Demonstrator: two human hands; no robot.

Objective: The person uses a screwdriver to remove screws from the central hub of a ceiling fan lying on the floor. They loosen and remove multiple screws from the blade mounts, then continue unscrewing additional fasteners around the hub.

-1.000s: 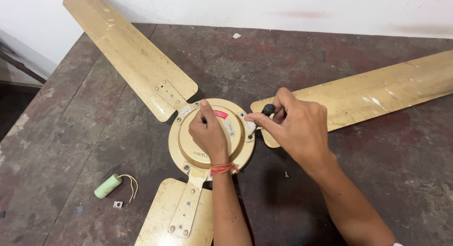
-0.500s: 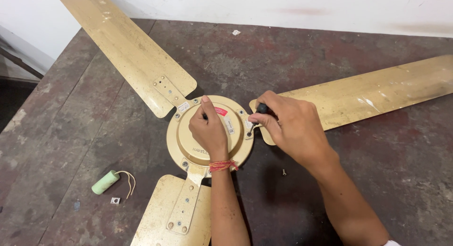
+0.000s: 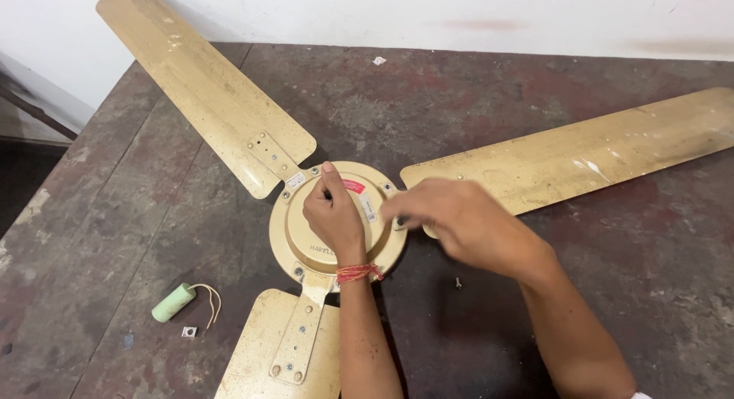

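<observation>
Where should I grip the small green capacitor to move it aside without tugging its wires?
Pinch the green capacitor across its round body, coming from above. It lies on its side on the table, and its wires leave the right end, so keep to the middle or left end.

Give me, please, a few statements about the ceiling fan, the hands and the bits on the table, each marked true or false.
1. The left hand rests on the fan's round motor housing. True.
2. The fan has four blades. False: three gold blades show.
3. A light green cylinder with a wire lies on the table, left of the fan. True.
4. The right hand lies flat on the bare table, far from the fan. False: it is at the housing's right edge, blurred.
5. A red thread band circles the left wrist. True.
</observation>
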